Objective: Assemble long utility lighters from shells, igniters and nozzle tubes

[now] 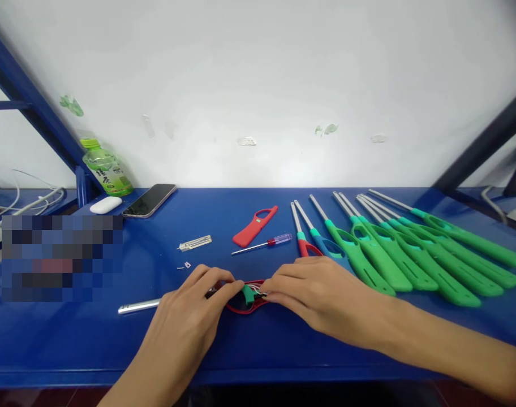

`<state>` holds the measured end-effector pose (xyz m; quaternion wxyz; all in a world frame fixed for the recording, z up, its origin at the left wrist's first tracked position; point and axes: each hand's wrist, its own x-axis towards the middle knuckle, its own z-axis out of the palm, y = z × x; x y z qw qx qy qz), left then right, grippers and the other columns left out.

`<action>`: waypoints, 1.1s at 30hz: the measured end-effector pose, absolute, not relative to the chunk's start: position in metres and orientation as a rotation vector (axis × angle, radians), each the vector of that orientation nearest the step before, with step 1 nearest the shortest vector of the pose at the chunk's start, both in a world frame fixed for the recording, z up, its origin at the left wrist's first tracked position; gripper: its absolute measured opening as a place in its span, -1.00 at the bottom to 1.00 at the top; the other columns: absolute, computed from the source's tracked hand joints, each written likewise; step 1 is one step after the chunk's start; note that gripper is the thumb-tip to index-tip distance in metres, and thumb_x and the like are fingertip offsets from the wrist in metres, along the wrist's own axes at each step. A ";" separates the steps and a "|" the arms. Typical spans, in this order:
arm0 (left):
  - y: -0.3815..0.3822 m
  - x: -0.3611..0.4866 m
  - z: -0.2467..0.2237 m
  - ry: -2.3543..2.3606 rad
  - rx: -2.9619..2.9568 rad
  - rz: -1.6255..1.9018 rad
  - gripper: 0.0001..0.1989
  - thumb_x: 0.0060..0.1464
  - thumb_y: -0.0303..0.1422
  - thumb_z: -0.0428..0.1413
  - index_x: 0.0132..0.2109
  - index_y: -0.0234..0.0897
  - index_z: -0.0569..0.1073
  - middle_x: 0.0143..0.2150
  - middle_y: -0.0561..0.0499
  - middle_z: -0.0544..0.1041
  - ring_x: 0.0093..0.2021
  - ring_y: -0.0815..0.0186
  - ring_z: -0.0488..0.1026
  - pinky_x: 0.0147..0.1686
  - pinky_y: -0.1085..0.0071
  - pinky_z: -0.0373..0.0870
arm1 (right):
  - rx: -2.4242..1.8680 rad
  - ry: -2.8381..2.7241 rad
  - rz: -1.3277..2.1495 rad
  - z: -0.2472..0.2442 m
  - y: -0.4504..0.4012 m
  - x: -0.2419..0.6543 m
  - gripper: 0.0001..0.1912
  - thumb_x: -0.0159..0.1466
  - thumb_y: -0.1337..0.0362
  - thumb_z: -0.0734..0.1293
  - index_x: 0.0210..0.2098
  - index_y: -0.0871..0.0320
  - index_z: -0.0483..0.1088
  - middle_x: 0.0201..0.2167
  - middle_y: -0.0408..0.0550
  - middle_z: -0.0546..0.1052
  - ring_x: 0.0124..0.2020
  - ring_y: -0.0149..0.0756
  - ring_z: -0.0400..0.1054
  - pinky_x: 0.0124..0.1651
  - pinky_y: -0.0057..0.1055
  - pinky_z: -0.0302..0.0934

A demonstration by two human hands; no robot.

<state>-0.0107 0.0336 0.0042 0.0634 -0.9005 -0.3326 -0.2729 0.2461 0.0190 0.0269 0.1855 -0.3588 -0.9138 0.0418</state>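
An opened red gas lighter half-shell [240, 311] lies near the table's front, with a green trigger [249, 294] and thin wires inside it. Its silver metal tube [139, 306] sticks out to the left, past my left hand [190, 314]. That hand is closed over the tube end of the lighter, thumb and finger against the green trigger. From the other side, my right hand [326, 294] pinches at the wired end, its fingertips hiding what they grip. Beyond the hands lie the loose red lighter cover [253, 227] and a screwdriver [279, 239] with a clear purple-and-red handle.
Several green lighters [381, 260] lie fanned out on the right, beside a blue one [332, 247] and a red one [309, 249]. A clear metal-tipped piece [196, 243] and tiny parts [186, 264] lie left. Farther back are a phone [151, 200], white case [106, 204] and bottle [107, 169].
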 end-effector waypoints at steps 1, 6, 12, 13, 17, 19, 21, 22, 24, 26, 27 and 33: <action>0.034 -0.011 0.004 -0.996 -2.721 -0.825 -0.65 0.41 -0.58 -0.08 0.02 -0.16 0.54 -0.13 0.01 0.60 -0.22 0.27 0.50 -0.28 0.40 0.54 | -1.013 -2.570 0.132 0.026 0.019 0.247 -0.76 0.56 0.28 0.23 0.00 0.09 0.54 -0.22 -0.09 0.67 -0.29 -0.27 0.57 -0.20 -0.36 0.31; 0.031 -0.012 0.002 -1.024 -2.759 -0.816 -0.71 0.42 -0.53 -0.03 0.07 -0.16 0.52 -0.09 -0.02 0.57 -0.18 0.23 0.47 -0.32 0.38 0.50 | -1.075 -2.503 0.233 0.025 0.022 0.249 -0.81 0.54 0.21 0.29 -0.07 0.09 0.54 -0.23 -0.11 0.67 -0.26 -0.26 0.57 -0.18 -0.38 0.31; 0.024 -0.009 0.003 -1.094 -2.807 -0.851 -0.81 0.45 -0.34 0.05 0.09 -0.14 0.51 -0.06 -0.03 0.54 -0.11 0.20 0.46 -0.36 0.39 0.44 | -1.091 -2.506 0.246 0.026 0.023 0.249 -0.79 0.53 0.24 0.29 -0.15 0.13 0.56 -0.24 -0.09 0.65 -0.25 -0.24 0.55 -0.16 -0.35 0.32; 0.024 -0.009 0.003 -1.090 -2.803 -0.861 -0.81 0.45 -0.33 0.05 0.09 -0.15 0.51 -0.06 -0.03 0.54 -0.12 0.20 0.46 -0.36 0.38 0.44 | -1.087 -2.512 0.233 0.026 0.023 0.249 -0.78 0.53 0.24 0.29 -0.15 0.13 0.56 -0.24 -0.08 0.65 -0.25 -0.24 0.55 -0.15 -0.35 0.31; 0.024 -0.008 0.002 -1.078 -2.792 -0.869 -0.83 0.45 -0.35 0.05 0.08 -0.17 0.50 -0.07 -0.02 0.53 -0.13 0.22 0.46 -0.37 0.39 0.43 | -1.048 -2.526 0.153 0.024 0.023 0.248 -0.78 0.54 0.25 0.28 -0.17 0.16 0.55 -0.26 -0.05 0.64 -0.27 -0.22 0.53 -0.18 -0.32 0.30; 0.025 -0.008 0.001 -1.081 -2.780 -0.865 -0.83 0.45 -0.35 0.06 0.09 -0.16 0.49 -0.05 -0.02 0.52 -0.14 0.22 0.47 -0.40 0.40 0.41 | -1.042 -2.527 0.147 0.023 0.023 0.248 -0.79 0.54 0.27 0.28 -0.16 0.16 0.54 -0.26 -0.05 0.63 -0.28 -0.22 0.51 -0.18 -0.32 0.29; 0.024 -0.008 0.001 -1.083 -2.764 -0.878 -0.82 0.44 -0.35 0.06 0.10 -0.15 0.48 -0.05 -0.02 0.50 -0.17 0.24 0.47 -0.42 0.40 0.40 | -1.058 -2.518 0.190 0.022 0.022 0.248 -0.80 0.53 0.27 0.28 -0.14 0.16 0.53 -0.24 -0.06 0.63 -0.25 -0.23 0.51 -0.17 -0.33 0.29; 0.024 -0.007 0.001 -1.083 -2.759 -0.883 -0.83 0.44 -0.35 0.06 0.10 -0.14 0.47 -0.05 -0.02 0.49 -0.18 0.24 0.47 -0.42 0.40 0.40 | -1.069 -2.509 0.215 0.022 0.021 0.247 -0.81 0.53 0.26 0.28 -0.12 0.16 0.53 -0.23 -0.07 0.63 -0.24 -0.23 0.52 -0.17 -0.34 0.29; 0.024 -0.007 0.001 -1.075 -2.761 -0.879 -0.83 0.44 -0.35 0.06 0.10 -0.14 0.46 -0.06 -0.01 0.48 -0.18 0.24 0.46 -0.44 0.41 0.38 | -1.088 -2.496 0.252 0.022 0.020 0.246 -0.81 0.54 0.24 0.28 -0.07 0.14 0.54 -0.20 -0.07 0.63 -0.20 -0.22 0.52 -0.15 -0.34 0.30; 0.024 -0.007 0.002 -1.078 -2.774 -0.857 -0.83 0.44 -0.37 0.06 0.10 -0.13 0.44 -0.06 -0.01 0.48 -0.18 0.23 0.45 -0.45 0.40 0.36 | -1.103 -2.496 0.261 0.021 0.020 0.244 -0.79 0.54 0.22 0.27 -0.06 0.14 0.54 -0.19 -0.07 0.63 -0.19 -0.21 0.52 -0.14 -0.33 0.30; 0.024 -0.006 0.002 -1.080 -2.781 -0.846 -0.84 0.44 -0.37 0.06 0.10 -0.13 0.44 -0.08 -0.01 0.48 -0.18 0.22 0.45 -0.45 0.39 0.36 | -1.109 -2.504 0.263 0.021 0.019 0.244 -0.78 0.55 0.22 0.26 -0.07 0.14 0.54 -0.21 -0.07 0.62 -0.19 -0.20 0.52 -0.15 -0.33 0.30; 0.025 -0.005 0.002 -1.030 -2.787 -0.820 -0.85 0.46 -0.37 0.02 0.09 -0.15 0.41 -0.15 0.00 0.47 -0.21 0.20 0.45 -0.42 0.34 0.40 | -1.161 -2.504 0.342 0.020 0.017 0.240 -0.78 0.56 0.31 0.21 -0.17 0.16 0.47 -0.27 -0.09 0.57 -0.26 -0.23 0.48 -0.23 -0.34 0.25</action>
